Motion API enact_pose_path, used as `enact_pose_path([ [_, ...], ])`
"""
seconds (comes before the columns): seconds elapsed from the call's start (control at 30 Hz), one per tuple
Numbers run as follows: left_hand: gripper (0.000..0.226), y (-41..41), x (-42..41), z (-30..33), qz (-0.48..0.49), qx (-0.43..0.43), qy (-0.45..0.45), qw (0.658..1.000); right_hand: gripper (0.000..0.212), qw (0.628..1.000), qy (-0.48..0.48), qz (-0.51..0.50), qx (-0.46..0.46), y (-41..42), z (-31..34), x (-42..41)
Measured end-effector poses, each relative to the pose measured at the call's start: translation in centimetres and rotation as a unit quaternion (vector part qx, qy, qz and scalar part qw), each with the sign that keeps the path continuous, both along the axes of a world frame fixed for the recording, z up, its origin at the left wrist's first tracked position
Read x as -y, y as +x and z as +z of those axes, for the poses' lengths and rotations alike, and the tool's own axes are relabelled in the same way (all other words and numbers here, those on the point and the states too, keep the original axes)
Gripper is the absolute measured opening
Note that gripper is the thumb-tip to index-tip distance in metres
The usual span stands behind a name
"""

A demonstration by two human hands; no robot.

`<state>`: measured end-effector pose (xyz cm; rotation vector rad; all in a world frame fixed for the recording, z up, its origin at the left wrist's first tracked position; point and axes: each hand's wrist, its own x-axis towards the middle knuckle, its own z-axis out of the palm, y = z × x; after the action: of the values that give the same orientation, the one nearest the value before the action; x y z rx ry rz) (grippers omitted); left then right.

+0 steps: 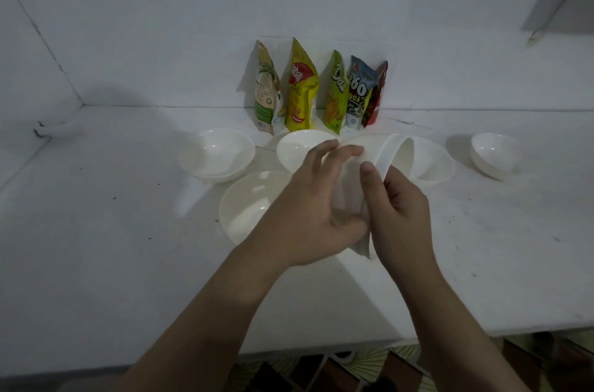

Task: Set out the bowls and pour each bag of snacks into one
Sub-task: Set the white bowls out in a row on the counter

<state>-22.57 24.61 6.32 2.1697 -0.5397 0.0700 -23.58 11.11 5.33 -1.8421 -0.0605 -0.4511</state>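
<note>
Between the left hand (316, 208) and right hand (398, 215), both gripping it, tilts a nested stack of white plastic bowls (382, 166). Around them 5 bowls sit out; beyond, 5 sealed snack bags (321, 89) wait unpoured.

White bowls (217, 156), yellow snack bag (300, 93)

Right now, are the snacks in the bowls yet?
Not yet. Five empty bowls sit out, like the far-left bowl and far-right bowl. The left hand and right hand grip tilted stacked bowls. All snack bags stand unpoured by the wall.
</note>
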Motion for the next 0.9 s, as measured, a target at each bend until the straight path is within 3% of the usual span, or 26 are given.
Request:
enact_pose_path([
  [0.17,0.095,0.4,3.9,-0.5,-0.052,-0.029,0.045,0.997,0.057,0.998,0.001,0.037,-0.045,-0.4,0.2,4.7],
  [0.3,0.095,0.4,7.9,0.0,-0.083,-0.066,0.019,0.994,0.067,0.995,0.017,0.063,-0.080,-0.6,0.9,8.7],
  [0.5,0.093,0.6,14.1,0.2,-0.043,-0.040,0.058,0.997,0.044,0.988,0.039,0.079,-0.128,-0.4,0.7,14.3],
  [0.73,0.087,1.4,18.2,0.4,-0.066,-0.106,0.025,0.992,0.051,0.988,0.026,0.072,-0.138,0.5,1.2,19.9],
  [0.9,0.086,1.4,22.2,0.0,0.017,-0.031,0.062,0.997,0.040,0.984,0.031,0.096,-0.147,1.1,0.2,22.4],
])
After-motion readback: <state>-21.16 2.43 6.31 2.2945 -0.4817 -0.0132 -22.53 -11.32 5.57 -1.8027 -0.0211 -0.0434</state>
